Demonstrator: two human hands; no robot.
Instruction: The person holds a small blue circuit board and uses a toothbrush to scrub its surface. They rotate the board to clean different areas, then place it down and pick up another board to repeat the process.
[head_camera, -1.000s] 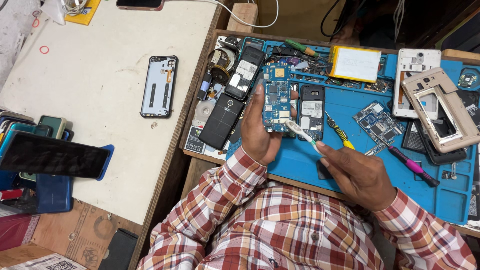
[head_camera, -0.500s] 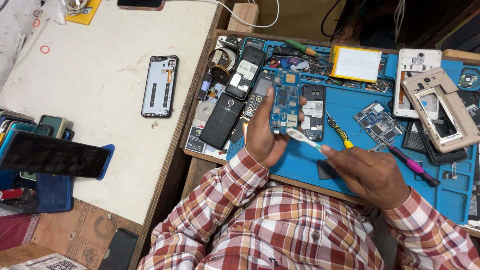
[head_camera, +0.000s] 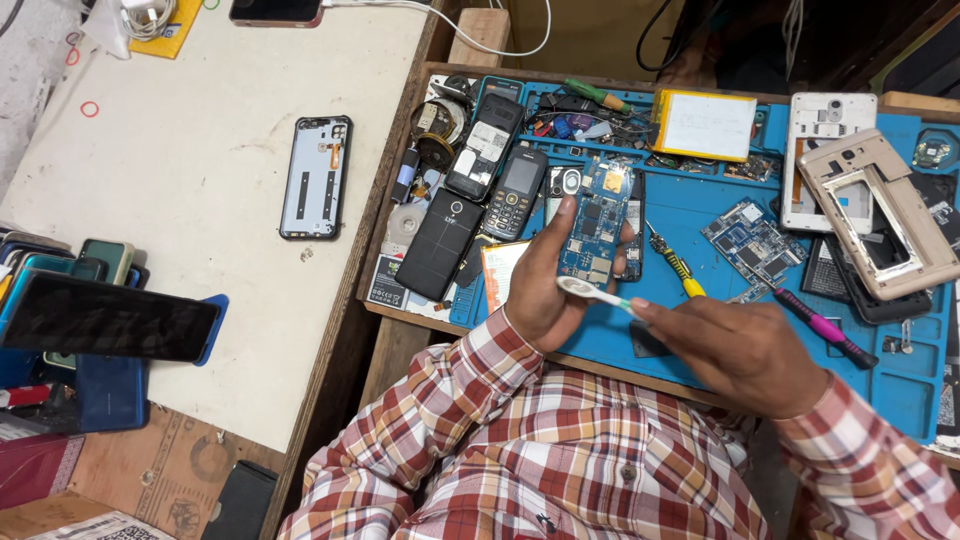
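My left hand holds a blue phone circuit board upright over the blue work mat. My right hand grips a white toothbrush. Its head lies against the lower edge of the board, by my left thumb. Both sleeves are red, white and brown plaid.
A black keypad phone, a black phone back and another phone lie left of the board. A yellow-handled screwdriver, a pink tool, a second circuit board, a yellow battery and beige phone frames sit on the mat. A phone frame rests on the white table.
My left hand has shifted the board slightly left and lower. The toothbrush has moved from the board's right side down to its lower edge, brush head now pointing left.
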